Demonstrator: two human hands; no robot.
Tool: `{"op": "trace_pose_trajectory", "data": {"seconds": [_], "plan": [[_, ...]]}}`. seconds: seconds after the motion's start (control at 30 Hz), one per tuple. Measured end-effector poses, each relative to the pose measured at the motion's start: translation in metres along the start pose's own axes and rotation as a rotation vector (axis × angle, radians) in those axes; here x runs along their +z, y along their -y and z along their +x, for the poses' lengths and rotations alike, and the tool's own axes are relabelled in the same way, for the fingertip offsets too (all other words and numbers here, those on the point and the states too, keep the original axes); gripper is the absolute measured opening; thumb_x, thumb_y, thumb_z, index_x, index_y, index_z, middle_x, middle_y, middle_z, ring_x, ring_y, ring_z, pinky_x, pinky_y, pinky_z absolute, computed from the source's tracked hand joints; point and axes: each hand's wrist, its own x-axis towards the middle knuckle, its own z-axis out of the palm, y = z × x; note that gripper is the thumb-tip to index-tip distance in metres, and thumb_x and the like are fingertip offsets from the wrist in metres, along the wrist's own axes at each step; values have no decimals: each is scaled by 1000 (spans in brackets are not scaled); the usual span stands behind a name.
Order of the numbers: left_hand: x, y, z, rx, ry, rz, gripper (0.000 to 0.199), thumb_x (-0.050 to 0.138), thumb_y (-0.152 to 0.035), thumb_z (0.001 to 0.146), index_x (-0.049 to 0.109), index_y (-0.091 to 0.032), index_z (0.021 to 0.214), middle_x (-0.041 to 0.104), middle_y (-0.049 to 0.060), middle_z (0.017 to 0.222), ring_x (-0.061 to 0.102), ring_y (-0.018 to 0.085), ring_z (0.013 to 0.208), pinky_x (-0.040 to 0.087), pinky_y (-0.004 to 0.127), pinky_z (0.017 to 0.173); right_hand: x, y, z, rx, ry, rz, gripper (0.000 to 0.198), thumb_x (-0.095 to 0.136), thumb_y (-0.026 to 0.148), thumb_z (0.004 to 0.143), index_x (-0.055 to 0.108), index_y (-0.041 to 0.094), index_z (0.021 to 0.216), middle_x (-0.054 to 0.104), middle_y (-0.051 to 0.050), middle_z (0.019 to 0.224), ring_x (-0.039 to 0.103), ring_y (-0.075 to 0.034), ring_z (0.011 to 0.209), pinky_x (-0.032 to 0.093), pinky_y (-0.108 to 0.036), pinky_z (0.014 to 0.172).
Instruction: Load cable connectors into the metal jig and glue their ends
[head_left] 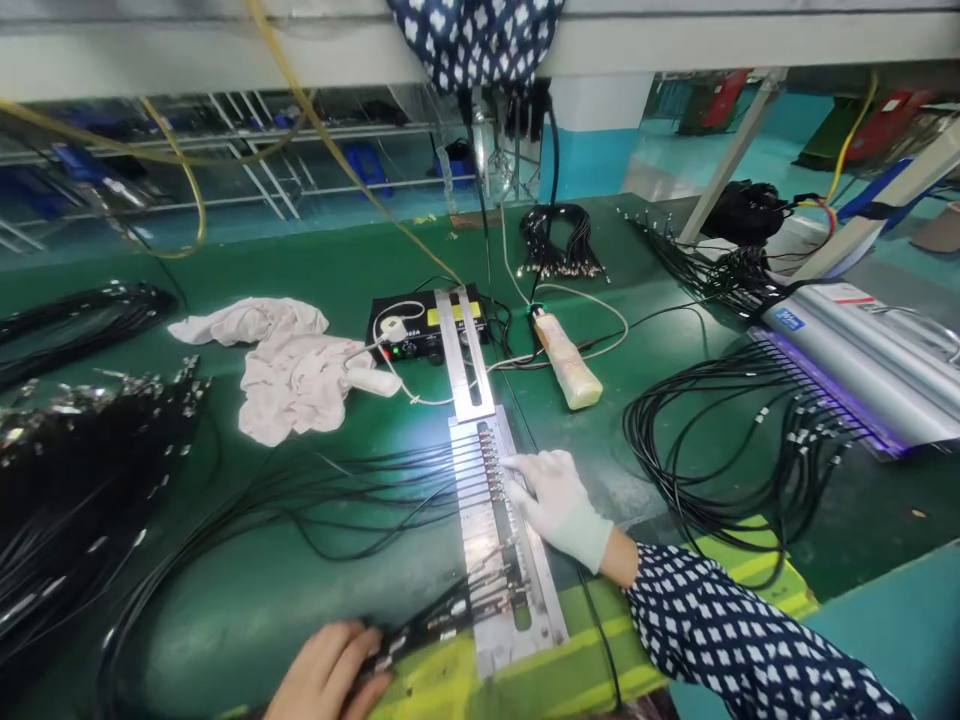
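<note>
A long metal fixture with slots lies on the bench and carries a row of black cables, their stripped ends on its right side. My right hand, in a white glove, has its thumb and index finger at the cable ends, with the other fingers curled. Whether a single end is pinched there is hard to make out. At the bottom, my bare left hand has its fingers curled around a bundle of black cables, whose tips lie over the lower part of the fixture.
Behind the fixture sits a black control box. A taped handle lies right of it, a pale cloth left. Cable heaps cover the left side. A silver lamp unit with purple light stands right, beside looped cables.
</note>
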Motion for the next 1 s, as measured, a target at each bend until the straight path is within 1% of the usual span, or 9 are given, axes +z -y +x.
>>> {"op": "trace_pose_trajectory", "data": {"seconds": [0.03,0.17,0.3,0.37,0.47,0.6,0.7,0.8,1.0], "plan": [[-8,6,11,11,-6,-23,27,51,-43,95,61,-25,113,70,9,101,68,23,91,58,33,80,0,0,0,-5,0,-7,26,53,33,99,63,29,123,72,-3,111,60,-22,99,32,-39,93],[-28,50,56,170,251,-99,23,48,-28,95,62,-22,112,67,9,97,63,21,87,54,35,82,2,-3,2,-6,-25,-41,26,56,35,98,65,27,121,73,-5,101,60,-23,92,32,-39,89],[-31,81,85,302,401,-151,29,44,-35,96,63,-18,111,64,11,95,57,22,83,48,37,79,4,-4,5,-6,-39,-39,27,56,36,96,66,26,120,73,-4,96,61,-23,87,33,-38,89],[-34,76,90,219,414,-195,27,42,-33,98,61,-19,111,63,10,96,55,22,84,46,37,79,3,-3,6,-2,-38,-37,28,55,36,97,67,26,120,73,-5,96,61,-23,88,33,-38,89],[-41,58,87,-52,402,-355,20,41,-30,100,59,-20,99,62,7,93,55,19,88,44,33,81,1,-1,6,1,-29,-31,28,52,35,97,67,26,120,73,-4,96,61,-23,87,34,-38,91],[-55,48,75,-359,424,-670,20,56,-37,94,56,-19,85,55,1,82,53,14,78,46,27,73,1,-1,6,-4,-28,-27,30,52,35,96,67,26,120,73,-4,93,61,-22,84,34,-38,91],[-64,51,70,-504,488,-783,23,62,-40,91,58,-18,85,55,0,78,51,12,71,45,24,66,1,-3,6,-9,-28,-19,31,51,36,96,67,26,120,73,-5,93,60,-23,85,34,-38,91],[-66,50,76,-489,427,-730,20,58,-39,94,65,-20,98,62,4,90,58,15,82,48,27,74,1,-4,6,-11,-21,-4,30,51,35,95,67,26,120,73,-5,94,61,-23,86,34,-39,91],[-44,19,111,-228,223,-577,19,53,-28,98,68,-21,106,63,6,97,59,16,94,48,29,84,0,-6,6,-19,-10,17,30,52,35,94,67,27,119,72,-4,94,60,-23,88,34,-40,92]]}}
